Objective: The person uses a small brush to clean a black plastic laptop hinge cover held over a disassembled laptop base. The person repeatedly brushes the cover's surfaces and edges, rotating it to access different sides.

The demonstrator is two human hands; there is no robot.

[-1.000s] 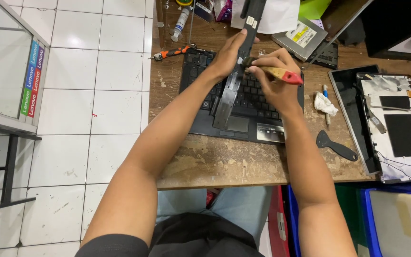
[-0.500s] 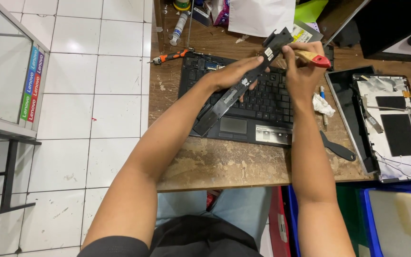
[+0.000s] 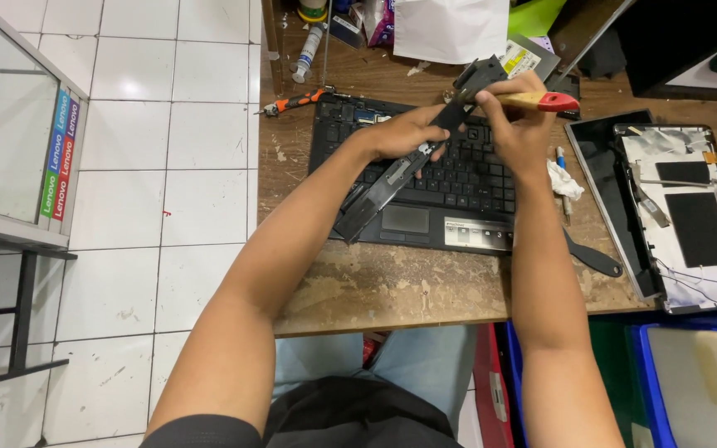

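left hand (image 3: pixel 404 137) closed round long black plastic strip (image 3: pixel 400 170) mid-length | right hand (image 3: pixel 518 124) gripping screwdriver (image 3: pixel 533 101) at its top end | strip looks light, thin, bendy, likely snappable | best supported near middle, above laptop (image 3: pixel 458 191)

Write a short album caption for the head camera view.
Left hand steadies a long black strip over a laptop base; right hand holds a wooden-handled tool.

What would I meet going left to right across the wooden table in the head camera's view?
Orange-handled screwdriver → laptop keyboard base → left hand gripping a long black strip → right hand with a red-tipped wooden-handled tool → crumpled white tissue → opened laptop lid.
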